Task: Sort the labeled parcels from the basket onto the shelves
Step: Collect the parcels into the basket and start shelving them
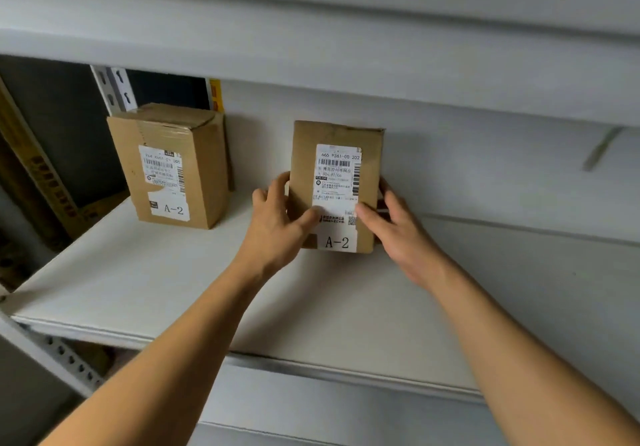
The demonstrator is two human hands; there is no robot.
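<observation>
Two cardboard parcels stand upright on a pale grey shelf [166,279], seen from a head-worn camera that looks forward and down along two bare forearms. The nearer parcel [334,155], a slim brown box, stands toward the back of the shelf, close to the grey back panel, though whether it touches that panel cannot be told. A white shipping label with barcodes covers most of its front, and the printed code "A-2" shows at the bottom. The left hand [277,224] grips its left edge, thumb laid across the lower label and fingers curled round the side. The right hand [398,227] grips the right edge the same way, thumb on the front, fingers hidden behind the box.

The second parcel [173,168], a squatter taped box also marked "A-2", stands well apart to the left, beside a perforated metal upright [116,89].

The held box looks stiff, light and dry, easy for two hands; its top edge is slightly crumpled, so the cardboard probably dents under hard pressure. The best hold seems to be where the hands are now, on the two long side edges low down, which keeps it upright and leaves the code readable. The basket is not in view.
</observation>
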